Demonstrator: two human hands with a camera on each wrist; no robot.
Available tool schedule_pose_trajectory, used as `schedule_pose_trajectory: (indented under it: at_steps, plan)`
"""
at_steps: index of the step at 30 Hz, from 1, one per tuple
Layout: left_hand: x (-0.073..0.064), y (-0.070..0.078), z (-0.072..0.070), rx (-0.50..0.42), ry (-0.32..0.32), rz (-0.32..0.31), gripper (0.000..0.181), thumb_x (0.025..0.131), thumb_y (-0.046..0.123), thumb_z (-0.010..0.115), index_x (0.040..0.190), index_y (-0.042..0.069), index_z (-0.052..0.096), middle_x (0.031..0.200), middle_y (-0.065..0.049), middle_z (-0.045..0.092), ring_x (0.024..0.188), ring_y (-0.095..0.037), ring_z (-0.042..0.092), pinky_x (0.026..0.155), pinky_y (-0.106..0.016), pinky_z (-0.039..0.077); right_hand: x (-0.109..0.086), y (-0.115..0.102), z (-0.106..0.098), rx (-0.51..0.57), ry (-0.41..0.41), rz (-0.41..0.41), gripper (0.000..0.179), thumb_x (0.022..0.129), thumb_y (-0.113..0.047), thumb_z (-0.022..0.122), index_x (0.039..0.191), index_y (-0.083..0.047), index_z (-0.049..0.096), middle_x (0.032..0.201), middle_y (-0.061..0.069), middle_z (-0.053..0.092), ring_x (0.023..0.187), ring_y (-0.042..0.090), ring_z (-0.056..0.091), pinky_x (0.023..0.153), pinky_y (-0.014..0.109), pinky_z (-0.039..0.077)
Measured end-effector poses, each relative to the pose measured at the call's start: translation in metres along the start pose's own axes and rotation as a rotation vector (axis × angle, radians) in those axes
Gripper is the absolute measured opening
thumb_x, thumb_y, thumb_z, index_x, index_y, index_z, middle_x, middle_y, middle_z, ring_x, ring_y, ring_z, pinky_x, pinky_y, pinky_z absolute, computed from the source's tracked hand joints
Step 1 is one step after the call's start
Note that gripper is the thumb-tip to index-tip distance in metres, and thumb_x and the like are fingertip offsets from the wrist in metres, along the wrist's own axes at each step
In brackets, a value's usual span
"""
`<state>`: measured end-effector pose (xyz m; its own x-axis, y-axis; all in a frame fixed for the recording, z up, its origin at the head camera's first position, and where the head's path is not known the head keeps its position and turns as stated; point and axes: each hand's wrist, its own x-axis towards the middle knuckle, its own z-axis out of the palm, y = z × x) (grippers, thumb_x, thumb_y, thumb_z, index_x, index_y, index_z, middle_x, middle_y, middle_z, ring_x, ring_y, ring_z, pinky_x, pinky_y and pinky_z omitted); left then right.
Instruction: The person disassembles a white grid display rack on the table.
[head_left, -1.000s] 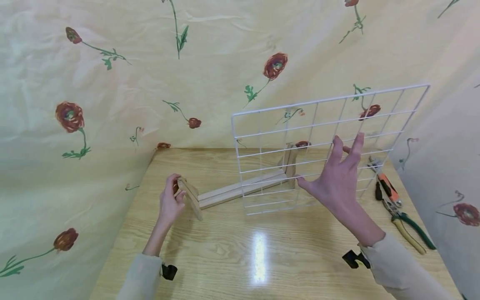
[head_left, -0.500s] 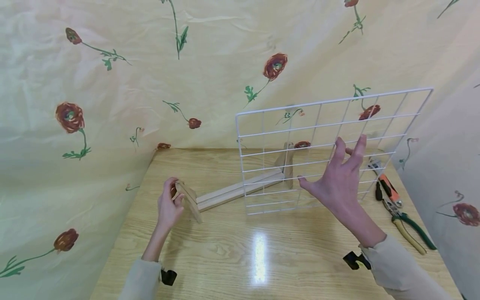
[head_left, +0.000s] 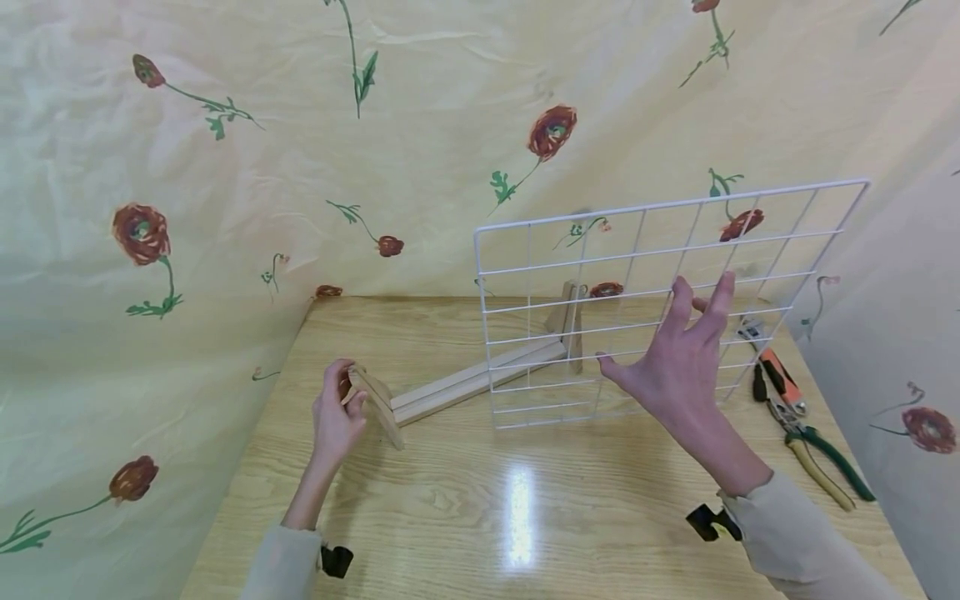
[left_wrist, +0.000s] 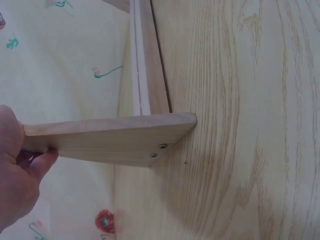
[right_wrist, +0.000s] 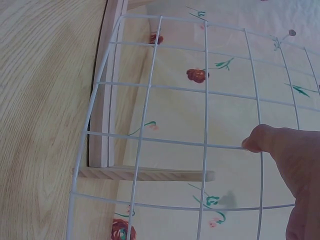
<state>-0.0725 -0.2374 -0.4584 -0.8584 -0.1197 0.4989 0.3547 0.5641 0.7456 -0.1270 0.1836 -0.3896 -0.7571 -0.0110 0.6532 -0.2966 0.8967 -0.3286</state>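
Observation:
In the head view my left hand pinches the upper edge of a wooden end panel at the stand's left end. Two pale rails run from it to a second end panel, seen through the wires. The left wrist view shows two screw heads low on the panel's outer face. My right hand holds a white wire grid tilted up above the table, its thumb at a wire crossing and its fingers spread over the mesh. The grid's lower left overlaps the stand in this view.
Pliers with green and yellow handles lie at the table's right edge. Beside them are an orange and black tool and a black-handled one. Flowered cloth hangs behind the wood-grain table.
The left hand and the stand have shifted slightly left and toward me. The wire grid has moved a little to the right with the right hand.

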Motion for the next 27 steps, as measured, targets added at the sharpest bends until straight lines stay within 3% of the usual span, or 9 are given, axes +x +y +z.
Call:
schedule_pose_trajectory:
  at_steps: [2, 9, 15, 21, 27]
  plan:
    - [0.001, 0.013, -0.002, 0.007, 0.005, -0.008, 0.044, 0.084, -0.026, 0.059, 0.124, -0.018, 0.045, 0.110, -0.040, 0.058, 0.109, -0.056, 0.057, 0.083, -0.056, 0.052, 0.000, 0.000, 0.001, 0.004, 0.014, -0.003, 0.127, 0.053, -0.029, 0.097, 0.146, -0.002, 0.016, 0.156, 0.032, -0.007, 0.119, 0.051, 0.035, 0.060, 0.061, 0.049]
    - [-0.002, 0.013, -0.004, -0.010, 0.027, -0.003, 0.043, 0.083, -0.025, 0.062, 0.123, -0.018, 0.046, 0.108, -0.039, 0.060, 0.106, -0.052, 0.061, 0.081, -0.054, 0.054, -0.001, -0.002, 0.004, 0.005, 0.037, -0.013, 0.127, 0.051, -0.027, 0.098, 0.146, -0.002, 0.017, 0.155, 0.033, -0.005, 0.119, 0.050, 0.035, 0.059, 0.060, 0.048]
    - [-0.005, 0.013, -0.004, -0.011, 0.048, 0.011, 0.045, 0.080, -0.025, 0.065, 0.121, -0.021, 0.046, 0.108, -0.039, 0.060, 0.106, -0.053, 0.060, 0.083, -0.047, 0.052, -0.001, -0.002, 0.005, -0.003, 0.041, -0.020, 0.126, 0.052, -0.028, 0.097, 0.146, -0.002, 0.017, 0.155, 0.033, -0.005, 0.119, 0.050, 0.035, 0.058, 0.060, 0.048]
    - [-0.009, 0.015, -0.005, -0.014, 0.064, 0.008, 0.046, 0.080, -0.024, 0.065, 0.122, -0.020, 0.046, 0.112, -0.042, 0.057, 0.108, -0.056, 0.057, 0.081, -0.057, 0.053, -0.002, -0.003, 0.005, 0.007, 0.019, -0.004, 0.127, 0.052, -0.028, 0.098, 0.147, -0.001, 0.017, 0.155, 0.032, -0.007, 0.120, 0.051, 0.034, 0.061, 0.062, 0.048]
    - [-0.011, 0.019, -0.006, -0.018, 0.059, -0.016, 0.046, 0.080, -0.028, 0.062, 0.123, -0.019, 0.046, 0.113, -0.042, 0.057, 0.110, -0.056, 0.056, 0.081, -0.057, 0.053, -0.002, -0.003, 0.005, -0.001, 0.007, 0.001, 0.128, 0.052, -0.031, 0.097, 0.147, 0.000, 0.016, 0.155, 0.033, -0.006, 0.119, 0.052, 0.033, 0.062, 0.064, 0.049]
